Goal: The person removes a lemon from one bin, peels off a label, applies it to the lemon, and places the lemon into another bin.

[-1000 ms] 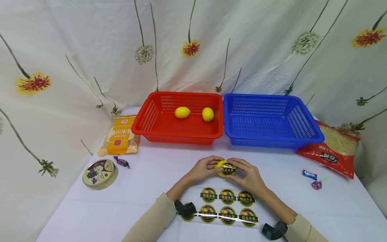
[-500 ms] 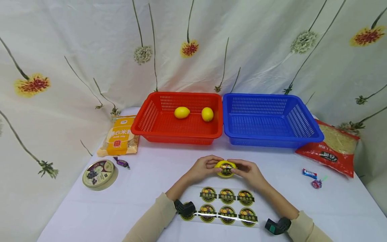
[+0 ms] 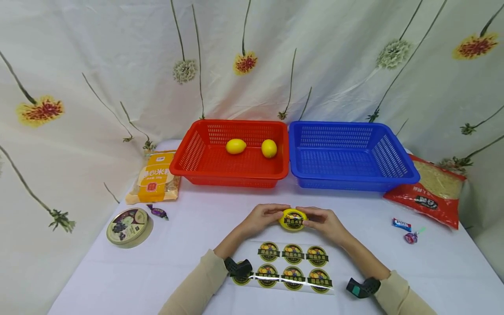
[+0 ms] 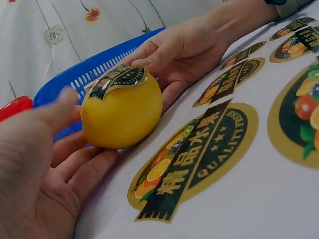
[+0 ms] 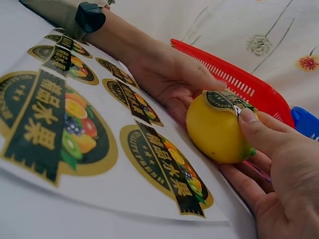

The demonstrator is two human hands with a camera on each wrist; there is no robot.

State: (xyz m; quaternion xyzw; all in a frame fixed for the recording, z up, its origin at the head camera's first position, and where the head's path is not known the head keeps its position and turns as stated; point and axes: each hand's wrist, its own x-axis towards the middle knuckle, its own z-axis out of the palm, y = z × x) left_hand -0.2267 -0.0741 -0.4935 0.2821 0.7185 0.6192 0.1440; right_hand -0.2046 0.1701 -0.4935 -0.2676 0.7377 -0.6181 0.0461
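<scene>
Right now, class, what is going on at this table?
A person holds a lemon between both hands, the left hand cupping it while the right hand presses a round fruit sticker onto its top. A sticker sheet lies just in front of them. Two more lemons sit in the red basket; the blue basket holds none.

Sticker sheet [image 4: 209,164]: we read 精品水果 on each round label's dark band, with QUALITY FRESH along the rim (clearest in the left wrist view). Sticker [image 4: 117,78] on the lemon [image 4: 122,112]: QUALITY only. Orange grain bag [image 3: 155,177]: 小米 is legible to us. Red bag's [image 3: 427,192] lettering is too small for us.
</scene>
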